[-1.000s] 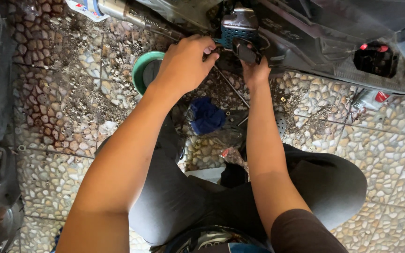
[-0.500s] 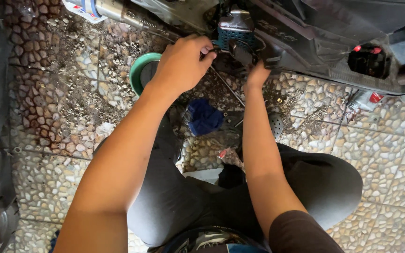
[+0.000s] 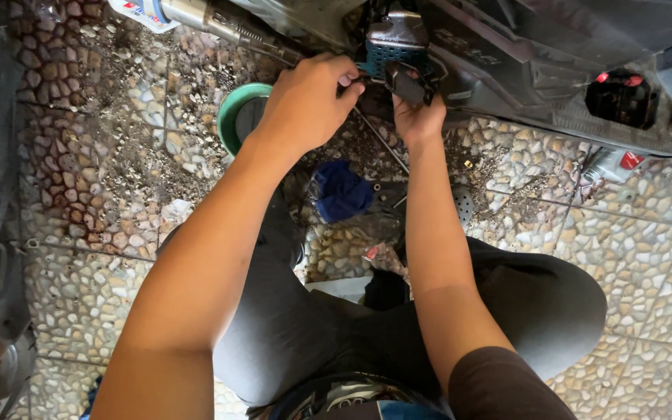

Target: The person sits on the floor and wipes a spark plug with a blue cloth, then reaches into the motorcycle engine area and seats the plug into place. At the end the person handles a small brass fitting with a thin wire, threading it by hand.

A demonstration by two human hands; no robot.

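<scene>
Just above the right hand (image 3: 418,117), whose fingers close round it, sits a small black rigid part (image 3: 407,82) under the dark motorcycle body (image 3: 523,54), likely stiff, greasy, best pinched at its edges, while the left hand (image 3: 309,101) curls beside it, grip unclear.

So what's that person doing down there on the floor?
A person crouches on a pebbled floor beside a dark machine. The left hand and right hand both reach into a blue-grey part at its underside. A green bowl and a blue rag lie just below the hands.
</scene>
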